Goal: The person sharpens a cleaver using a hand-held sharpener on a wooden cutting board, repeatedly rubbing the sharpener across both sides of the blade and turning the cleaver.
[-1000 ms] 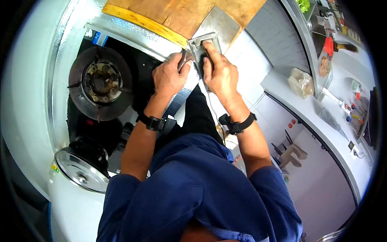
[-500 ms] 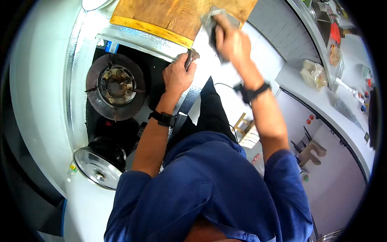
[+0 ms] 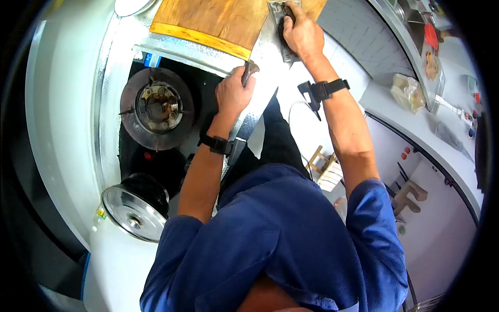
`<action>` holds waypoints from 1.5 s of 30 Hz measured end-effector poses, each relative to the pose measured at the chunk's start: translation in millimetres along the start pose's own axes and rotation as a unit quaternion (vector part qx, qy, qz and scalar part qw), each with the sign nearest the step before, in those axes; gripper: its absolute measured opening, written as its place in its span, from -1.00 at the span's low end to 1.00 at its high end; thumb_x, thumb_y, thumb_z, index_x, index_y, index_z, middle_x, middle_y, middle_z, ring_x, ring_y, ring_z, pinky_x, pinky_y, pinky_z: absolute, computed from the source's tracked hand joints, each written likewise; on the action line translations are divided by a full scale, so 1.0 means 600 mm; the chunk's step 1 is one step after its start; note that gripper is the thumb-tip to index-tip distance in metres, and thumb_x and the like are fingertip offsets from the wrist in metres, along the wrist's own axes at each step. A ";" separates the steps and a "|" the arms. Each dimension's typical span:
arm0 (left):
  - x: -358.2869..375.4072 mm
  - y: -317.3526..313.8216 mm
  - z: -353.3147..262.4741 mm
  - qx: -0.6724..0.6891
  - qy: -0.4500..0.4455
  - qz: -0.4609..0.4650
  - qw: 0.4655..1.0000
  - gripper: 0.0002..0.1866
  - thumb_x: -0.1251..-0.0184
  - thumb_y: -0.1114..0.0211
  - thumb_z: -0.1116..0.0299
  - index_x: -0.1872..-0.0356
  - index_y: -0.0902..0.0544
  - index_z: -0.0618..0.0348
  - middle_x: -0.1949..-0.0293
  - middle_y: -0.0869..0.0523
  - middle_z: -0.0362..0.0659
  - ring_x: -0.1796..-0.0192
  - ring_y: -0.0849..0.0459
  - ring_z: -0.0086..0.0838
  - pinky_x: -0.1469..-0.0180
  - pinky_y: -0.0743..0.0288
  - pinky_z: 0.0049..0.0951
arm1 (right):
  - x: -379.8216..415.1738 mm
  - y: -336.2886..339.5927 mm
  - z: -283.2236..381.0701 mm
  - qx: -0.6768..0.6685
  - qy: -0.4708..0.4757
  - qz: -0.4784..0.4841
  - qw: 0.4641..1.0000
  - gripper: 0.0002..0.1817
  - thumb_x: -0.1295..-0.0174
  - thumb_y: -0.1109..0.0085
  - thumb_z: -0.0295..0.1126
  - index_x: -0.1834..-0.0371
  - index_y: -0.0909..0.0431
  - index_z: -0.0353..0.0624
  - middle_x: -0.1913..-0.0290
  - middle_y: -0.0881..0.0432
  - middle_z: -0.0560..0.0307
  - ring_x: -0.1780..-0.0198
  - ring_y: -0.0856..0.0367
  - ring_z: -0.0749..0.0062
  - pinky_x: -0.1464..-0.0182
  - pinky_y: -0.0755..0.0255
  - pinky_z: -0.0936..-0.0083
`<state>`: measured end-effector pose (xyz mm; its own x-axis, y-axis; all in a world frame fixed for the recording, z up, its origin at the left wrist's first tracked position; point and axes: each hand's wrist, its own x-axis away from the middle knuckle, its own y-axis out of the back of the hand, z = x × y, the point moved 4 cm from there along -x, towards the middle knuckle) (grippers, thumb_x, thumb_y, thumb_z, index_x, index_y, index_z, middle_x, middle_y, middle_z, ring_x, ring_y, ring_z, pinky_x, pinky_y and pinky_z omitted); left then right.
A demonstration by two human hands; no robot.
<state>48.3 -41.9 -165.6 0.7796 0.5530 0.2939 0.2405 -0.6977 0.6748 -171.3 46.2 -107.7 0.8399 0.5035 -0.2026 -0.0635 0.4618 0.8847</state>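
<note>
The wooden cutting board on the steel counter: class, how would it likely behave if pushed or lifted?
The wooden cutting board looks thick and rigid, so probably stiff and fairly heavy. It lies flat, so tipping or rolling seems unlikely. On the smooth steel counter it might slide when pushed.

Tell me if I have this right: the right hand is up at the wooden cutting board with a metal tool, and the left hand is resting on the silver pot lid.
Not quite. In the head view the left hand grips a small dark object at the stove's metal edge, far from the silver pot lid. The right hand is indeed by the wooden cutting board with the metal tool.
</note>
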 end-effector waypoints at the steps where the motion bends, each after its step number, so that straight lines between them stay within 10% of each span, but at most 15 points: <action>1: 0.001 0.000 0.000 0.004 0.005 0.009 1.000 -0.59 -0.44 -0.27 -0.06 -0.14 -0.69 -0.09 0.13 -0.81 0.12 0.02 -0.75 0.15 -0.05 -0.58 0.04 | 0.028 0.008 0.014 -0.005 -0.017 0.032 0.999 -0.65 -0.40 -0.10 -0.20 -0.21 -0.64 0.13 0.30 -0.77 -0.26 0.29 -0.77 -0.24 0.22 -0.66 -0.07; 5: -0.006 0.002 -0.009 0.017 -0.001 -0.003 1.000 -0.59 -0.42 -0.27 -0.03 -0.03 -0.66 0.07 0.19 -0.80 0.16 0.10 -0.74 0.19 -0.02 -0.55 0.12 | 0.184 0.030 0.053 -0.065 0.023 0.056 0.996 -0.64 -0.33 -0.20 -0.32 -0.19 -0.60 0.13 0.37 -0.74 -0.27 0.37 -0.76 -0.20 0.30 -0.66 -0.01; 11: -0.006 0.000 -0.003 -0.011 -0.004 -0.008 1.000 -0.60 -0.43 -0.28 -0.04 -0.13 -0.69 -0.08 0.13 -0.81 0.13 0.02 -0.76 0.16 -0.06 -0.59 0.05 | -0.005 0.006 -0.012 0.023 -0.002 0.002 1.000 -0.63 -0.44 -0.09 -0.17 -0.27 -0.60 0.10 0.26 -0.77 -0.25 0.25 -0.75 -0.28 0.17 -0.64 -0.06; 17: -0.005 0.004 -0.011 0.016 -0.005 0.002 1.000 -0.58 -0.42 -0.27 -0.05 -0.01 -0.67 0.08 0.16 -0.80 0.12 0.06 -0.75 0.14 -0.03 -0.56 0.09 | 0.182 0.030 0.048 -0.060 -0.018 0.042 0.997 -0.64 -0.41 -0.13 -0.26 -0.25 -0.60 0.11 0.28 -0.77 -0.28 0.23 -0.78 -0.22 0.16 -0.68 0.00; 23: -0.009 0.006 -0.012 -0.008 -0.006 -0.003 1.000 -0.58 -0.44 -0.25 -0.06 0.04 -0.66 0.10 0.19 -0.80 0.14 0.07 -0.75 0.16 -0.01 -0.57 0.09 | 0.017 0.018 0.004 0.034 -0.008 0.007 0.999 -0.65 -0.39 -0.10 -0.22 -0.20 -0.63 0.09 0.33 -0.77 -0.24 0.35 -0.75 -0.25 0.28 -0.65 -0.05; 29: -0.004 0.009 -0.014 0.006 -0.009 -0.017 1.000 -0.59 -0.43 -0.26 -0.06 0.10 -0.64 0.12 0.19 -0.79 0.11 0.11 -0.75 0.15 0.02 -0.57 0.10 | 0.193 0.039 0.047 -0.048 -0.022 0.076 0.996 -0.58 -0.39 -0.16 -0.27 -0.32 -0.56 0.13 0.26 -0.78 -0.28 0.24 -0.78 -0.22 0.14 -0.66 -0.03; 45: -0.008 0.005 -0.008 -0.019 -0.016 -0.005 1.000 -0.61 -0.43 -0.26 -0.06 -0.09 -0.70 -0.09 0.17 -0.82 0.12 0.06 -0.77 0.13 -0.04 -0.59 0.05 | 0.071 0.013 0.013 0.014 -0.031 0.024 0.999 -0.56 -0.37 -0.12 -0.23 -0.32 -0.51 0.04 0.25 -0.79 -0.28 0.23 -0.77 -0.28 0.11 -0.65 -0.06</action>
<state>42.6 -44.2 -161.7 0.7956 0.5449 0.2646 0.2271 -0.6733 0.7036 -131.8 65.5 -105.8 0.8683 0.4777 -0.1335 -0.0906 0.4173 0.9043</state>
